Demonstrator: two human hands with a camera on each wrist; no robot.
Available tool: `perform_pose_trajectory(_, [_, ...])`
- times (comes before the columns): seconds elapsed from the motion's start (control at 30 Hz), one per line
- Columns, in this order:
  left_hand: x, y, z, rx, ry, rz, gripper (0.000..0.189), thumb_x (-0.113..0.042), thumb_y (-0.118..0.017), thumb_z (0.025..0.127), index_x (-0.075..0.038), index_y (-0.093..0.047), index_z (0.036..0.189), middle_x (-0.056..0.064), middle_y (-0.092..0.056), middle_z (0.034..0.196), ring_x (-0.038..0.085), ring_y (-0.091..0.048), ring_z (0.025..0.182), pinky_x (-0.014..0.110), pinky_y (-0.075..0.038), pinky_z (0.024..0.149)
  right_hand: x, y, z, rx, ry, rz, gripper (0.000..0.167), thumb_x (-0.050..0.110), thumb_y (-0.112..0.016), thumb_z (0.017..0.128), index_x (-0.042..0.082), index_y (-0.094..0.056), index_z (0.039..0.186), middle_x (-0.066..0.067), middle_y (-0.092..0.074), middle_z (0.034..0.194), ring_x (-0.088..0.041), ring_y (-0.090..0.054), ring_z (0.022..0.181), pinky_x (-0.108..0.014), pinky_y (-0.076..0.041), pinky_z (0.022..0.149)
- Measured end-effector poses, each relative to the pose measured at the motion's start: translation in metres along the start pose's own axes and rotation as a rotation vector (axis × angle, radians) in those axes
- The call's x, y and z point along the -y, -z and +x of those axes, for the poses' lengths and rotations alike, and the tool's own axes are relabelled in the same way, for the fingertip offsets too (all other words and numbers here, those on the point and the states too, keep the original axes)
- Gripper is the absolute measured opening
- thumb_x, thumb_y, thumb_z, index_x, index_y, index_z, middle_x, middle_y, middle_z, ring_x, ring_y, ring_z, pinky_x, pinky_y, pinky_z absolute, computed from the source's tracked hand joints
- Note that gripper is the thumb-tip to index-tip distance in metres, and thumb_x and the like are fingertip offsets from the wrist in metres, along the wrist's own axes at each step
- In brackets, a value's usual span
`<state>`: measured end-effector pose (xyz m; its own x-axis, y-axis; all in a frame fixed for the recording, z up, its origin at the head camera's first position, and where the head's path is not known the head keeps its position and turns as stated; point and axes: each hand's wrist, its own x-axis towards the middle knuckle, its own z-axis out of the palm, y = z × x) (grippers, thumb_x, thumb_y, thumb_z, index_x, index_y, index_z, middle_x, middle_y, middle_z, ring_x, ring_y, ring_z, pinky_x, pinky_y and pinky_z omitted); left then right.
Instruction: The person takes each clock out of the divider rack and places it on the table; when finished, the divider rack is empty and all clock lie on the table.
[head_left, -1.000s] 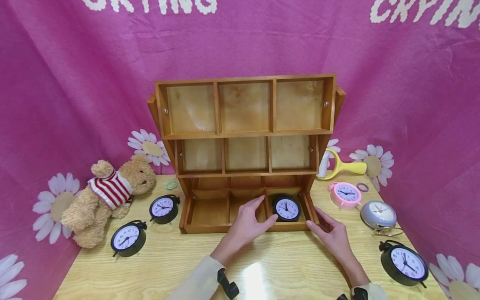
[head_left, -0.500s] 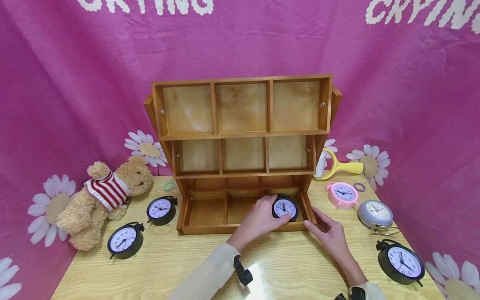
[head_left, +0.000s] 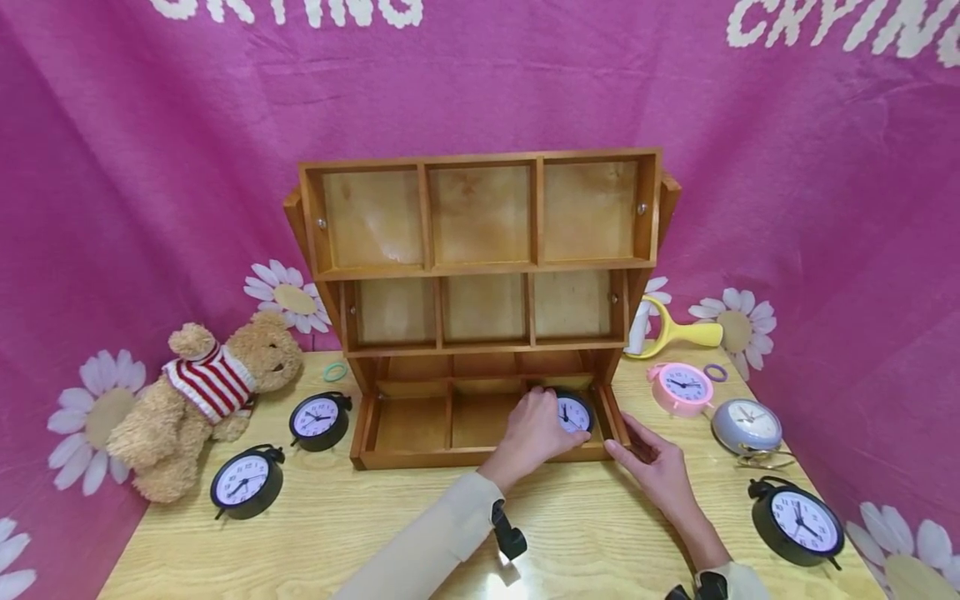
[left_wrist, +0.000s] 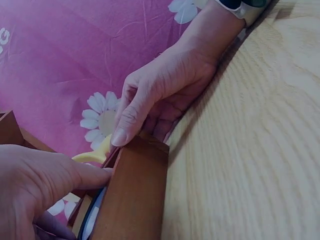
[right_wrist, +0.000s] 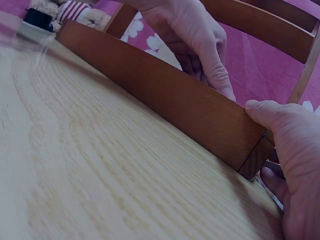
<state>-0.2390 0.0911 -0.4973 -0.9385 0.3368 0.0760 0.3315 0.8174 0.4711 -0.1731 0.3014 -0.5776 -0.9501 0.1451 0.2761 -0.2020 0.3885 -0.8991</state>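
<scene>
A black round alarm clock [head_left: 576, 414] with a white dial sits in the bottom right compartment of a three-tier wooden shelf [head_left: 480, 272]. My left hand [head_left: 531, 432] holds it, thumb across the lower edge and fingers at the upper left, covering part of its dial. In the left wrist view the shelf's front board [left_wrist: 132, 195] hides most of the clock. My right hand [head_left: 658, 471] grips the shelf's front right corner. The right wrist view shows that hand's thumb [right_wrist: 265, 111] on the board's top edge, with the fingers around the end.
On the left are a teddy bear [head_left: 213, 387], two black alarm clocks [head_left: 318, 421] and a green ring [head_left: 335, 372]. On the right lie a yellow-handled roller [head_left: 693, 334], a pink clock [head_left: 681, 388], a purple ring [head_left: 715, 372], a blue-grey clock [head_left: 747, 426] and another black clock [head_left: 798, 522].
My left hand has moved right from the middle compartment and taken hold of the black alarm clock, now covering its left side. The right hand has stayed at the shelf's corner.
</scene>
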Motion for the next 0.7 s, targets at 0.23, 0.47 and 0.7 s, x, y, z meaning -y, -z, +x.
perform_pose_trajectory(0.23, [-0.0027,0.0027,0.0047,0.015,0.022,-0.002,0.068,-0.057,-0.095,0.067,-0.002,-0.072,0.099,0.007,-0.064,0.091,0.018,-0.063,0.078,0.028,-0.054,0.059,0.0014,-0.0006,-0.0006,0.004,0.0,-0.005,0.056,0.014,-0.079,0.095,-0.001,-0.059,0.146,-0.026,-0.062,0.141,0.011,-0.059,0.112,-0.009,-0.052,0.089])
perform_pose_trajectory(0.47, [-0.0017,0.0038,0.0072,0.021,0.018,-0.009,0.067,-0.056,-0.096,0.066,-0.002,-0.071,0.097,0.005,-0.063,0.09,0.017,-0.062,0.078,0.028,-0.054,0.062,0.0019,-0.0004,0.0004,0.006,-0.007,-0.014,0.056,0.014,-0.078,0.096,-0.003,-0.059,0.145,-0.027,-0.062,0.14,0.011,-0.059,0.111,-0.008,-0.052,0.089])
perform_pose_trajectory(0.7, [0.0021,0.001,0.0103,0.024,0.011,-0.01,0.067,-0.058,-0.096,0.064,-0.004,-0.07,0.093,0.002,-0.06,0.089,0.014,-0.059,0.075,0.025,-0.052,0.059,0.0006,0.0,0.0002,0.002,-0.002,0.01,0.055,0.011,-0.078,0.095,-0.004,-0.059,0.144,-0.027,-0.063,0.139,0.01,-0.06,0.111,-0.009,-0.053,0.089])
